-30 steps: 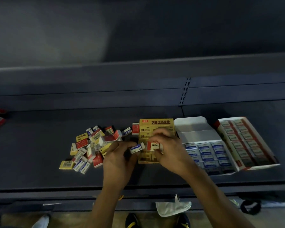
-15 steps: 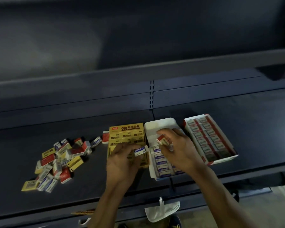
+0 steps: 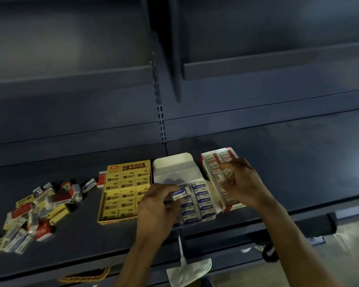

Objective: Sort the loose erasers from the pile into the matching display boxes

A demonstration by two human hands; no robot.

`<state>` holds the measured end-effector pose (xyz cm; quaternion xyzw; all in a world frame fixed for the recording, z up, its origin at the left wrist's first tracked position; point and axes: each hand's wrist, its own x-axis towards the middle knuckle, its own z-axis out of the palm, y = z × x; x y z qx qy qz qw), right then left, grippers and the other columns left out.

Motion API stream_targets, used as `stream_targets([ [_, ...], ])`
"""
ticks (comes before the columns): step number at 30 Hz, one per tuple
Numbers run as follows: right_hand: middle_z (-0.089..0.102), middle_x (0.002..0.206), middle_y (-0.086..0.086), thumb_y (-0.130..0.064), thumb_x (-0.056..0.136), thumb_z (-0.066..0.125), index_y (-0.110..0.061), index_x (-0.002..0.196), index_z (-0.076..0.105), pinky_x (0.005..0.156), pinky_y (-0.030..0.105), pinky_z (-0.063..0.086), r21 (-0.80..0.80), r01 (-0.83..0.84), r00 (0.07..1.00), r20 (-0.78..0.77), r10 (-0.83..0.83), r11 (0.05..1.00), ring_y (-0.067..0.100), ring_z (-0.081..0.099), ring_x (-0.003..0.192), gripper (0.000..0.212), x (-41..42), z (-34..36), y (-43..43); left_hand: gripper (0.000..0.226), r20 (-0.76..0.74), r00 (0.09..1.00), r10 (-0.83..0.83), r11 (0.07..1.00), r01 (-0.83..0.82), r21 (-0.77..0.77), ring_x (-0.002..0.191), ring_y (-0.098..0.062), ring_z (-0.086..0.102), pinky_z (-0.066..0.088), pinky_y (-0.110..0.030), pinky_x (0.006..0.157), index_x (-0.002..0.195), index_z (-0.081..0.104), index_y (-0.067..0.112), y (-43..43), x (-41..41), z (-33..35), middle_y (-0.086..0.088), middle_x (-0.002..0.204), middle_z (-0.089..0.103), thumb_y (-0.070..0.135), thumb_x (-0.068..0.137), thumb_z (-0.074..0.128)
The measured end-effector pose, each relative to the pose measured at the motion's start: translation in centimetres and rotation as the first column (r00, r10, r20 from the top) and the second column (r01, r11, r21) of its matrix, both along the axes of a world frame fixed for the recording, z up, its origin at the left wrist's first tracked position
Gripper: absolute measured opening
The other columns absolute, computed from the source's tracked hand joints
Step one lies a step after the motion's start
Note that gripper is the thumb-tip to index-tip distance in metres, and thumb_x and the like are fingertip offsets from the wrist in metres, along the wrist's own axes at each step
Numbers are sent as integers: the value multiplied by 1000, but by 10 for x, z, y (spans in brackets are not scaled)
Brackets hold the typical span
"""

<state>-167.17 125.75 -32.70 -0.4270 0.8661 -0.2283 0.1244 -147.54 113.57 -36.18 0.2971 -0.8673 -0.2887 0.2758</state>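
A pile of loose erasers [image 3: 39,210] in yellow, red and blue sleeves lies at the left of the dark shelf. Three display boxes stand side by side: a yellow box [image 3: 123,190], a white box [image 3: 174,166] holding blue erasers, and a red box [image 3: 216,160]. My left hand [image 3: 158,206] pinches a blue eraser [image 3: 179,192] just above the white box's left column. My right hand [image 3: 243,181] hovers over the red box and pinches a small red-and-white eraser [image 3: 228,174] at its fingertips.
The dark shelf [image 3: 298,162] has a front edge just below the boxes. A slotted upright [image 3: 161,121] rises behind the boxes. A white tag [image 3: 188,266] hangs below the shelf edge. Two loose erasers [image 3: 95,182] lie beside the yellow box.
The view has shifted right. My right hand carried its eraser from over the white box to over the red box. My left hand moved its blue eraser from the yellow box to the white box.
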Motion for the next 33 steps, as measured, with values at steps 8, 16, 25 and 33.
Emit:
stream_targets([
  [8, 56, 108, 3, -25, 84, 62, -15, 109, 52, 68, 24, 48, -76, 73, 992, -99, -81, 994, 19, 60, 90, 29, -18, -24, -29, 28, 26, 998, 49, 999, -49, -19, 81, -5, 62, 53, -18, 73, 95, 70, 23, 9, -8, 1, 7, 95, 63, 12, 71, 80],
  [16, 56, 107, 8, -29, 87, 61, -12, 105, 64, 74, 25, 45, -112, 112, 989, -85, -122, 987, 20, 58, 89, 25, -25, -29, -51, 27, 63, 993, 104, 994, -103, -24, 76, -4, 58, 50, -16, 68, 94, 70, 23, 8, -2, -2, 6, 91, 62, 17, 71, 81],
  [25, 60, 98, 3, -21, 90, 57, -18, 87, 66, 66, 17, 37, -151, 117, 989, -73, -129, 982, 11, 56, 78, 9, -37, -38, -55, 26, 85, 991, 105, 994, -103, -28, 72, 6, 53, 40, -2, 66, 94, 69, 25, 6, -3, -2, 12, 91, 58, 18, 71, 80],
  [33, 59, 107, 2, -17, 92, 52, -16, 101, 62, 65, 12, 34, -172, 100, 993, -50, -110, 980, 9, 56, 84, 13, -4, -13, -49, 25, 31, 995, 100, 993, -98, -58, 76, 0, 57, 48, -11, 66, 94, 69, 21, 4, -3, 1, 8, 92, 60, 15, 72, 80],
])
